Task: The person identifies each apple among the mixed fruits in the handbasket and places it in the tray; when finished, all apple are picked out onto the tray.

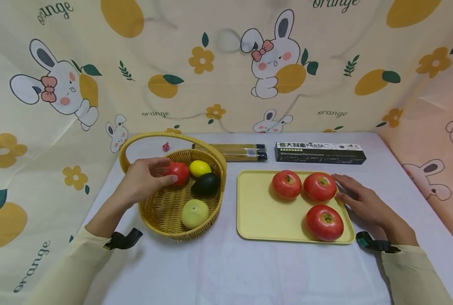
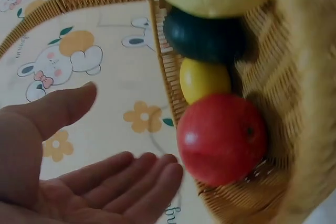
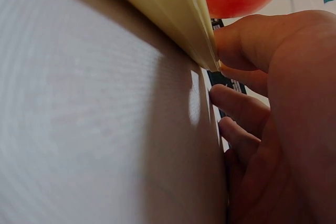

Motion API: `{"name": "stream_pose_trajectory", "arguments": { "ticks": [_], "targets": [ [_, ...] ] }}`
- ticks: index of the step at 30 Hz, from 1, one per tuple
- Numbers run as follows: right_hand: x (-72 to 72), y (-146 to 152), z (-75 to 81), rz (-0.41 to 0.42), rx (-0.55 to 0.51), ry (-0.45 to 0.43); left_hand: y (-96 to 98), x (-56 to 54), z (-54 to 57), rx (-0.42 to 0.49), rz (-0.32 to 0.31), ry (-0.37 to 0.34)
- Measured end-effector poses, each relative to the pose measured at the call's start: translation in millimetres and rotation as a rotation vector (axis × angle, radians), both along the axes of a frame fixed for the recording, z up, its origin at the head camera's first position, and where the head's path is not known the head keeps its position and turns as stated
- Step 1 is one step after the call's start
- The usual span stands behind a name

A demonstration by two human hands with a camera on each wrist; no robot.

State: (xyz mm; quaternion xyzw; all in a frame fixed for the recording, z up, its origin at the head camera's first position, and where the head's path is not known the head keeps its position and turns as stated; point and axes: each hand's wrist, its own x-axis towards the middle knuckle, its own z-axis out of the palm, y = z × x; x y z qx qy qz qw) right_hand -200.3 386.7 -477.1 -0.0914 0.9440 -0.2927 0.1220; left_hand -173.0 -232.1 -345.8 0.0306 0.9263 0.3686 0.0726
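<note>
In the head view, my left hand (image 1: 142,178) reaches over the left rim of a wicker basket (image 1: 159,226), thumb and fingers apart beside a round red fruit (image 1: 179,173). A gap shows between thumb and fingers in the left wrist view, where the fingertips are close to the red fruit (image 2: 223,140); contact is unclear. A lemon (image 1: 200,168), a dark avocado (image 1: 206,184) and a pale green round fruit (image 1: 195,214) share the basket. My right hand (image 1: 367,203) touches the right edge of a yellow tray (image 1: 264,207), fingers loosely extended. Three red apples (image 1: 286,184) sit on the tray.
Behind the tray lies a black-and-white pasta box (image 1: 319,153). Packs of dry noodles (image 1: 235,152) lie behind the basket, whose tall handle (image 1: 173,135) arches over its back. A tiny pink object (image 1: 165,146) is at the back left. Printed cloth encloses the white table.
</note>
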Motion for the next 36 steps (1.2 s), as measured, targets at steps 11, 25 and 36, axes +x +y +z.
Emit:
{"name": "stream_pose_trajectory", "arguments": {
  "ticks": [11, 25, 36],
  "targets": [
    [0.9, -1, 1.0, -0.008, 0.006, -0.005, 2.2, -45.1, -1.4, -0.267, -0.006, -0.092],
    [-1.4, 0, -4.4, -0.003, 0.004, 0.002, 12.5, -61.1, -24.0, -0.258, -0.139, -0.155],
    [-1.4, 1, -1.8, -0.009, -0.002, 0.002, 20.7, -54.0, -21.2, -0.284, -0.211, -0.194]
  ]
}}
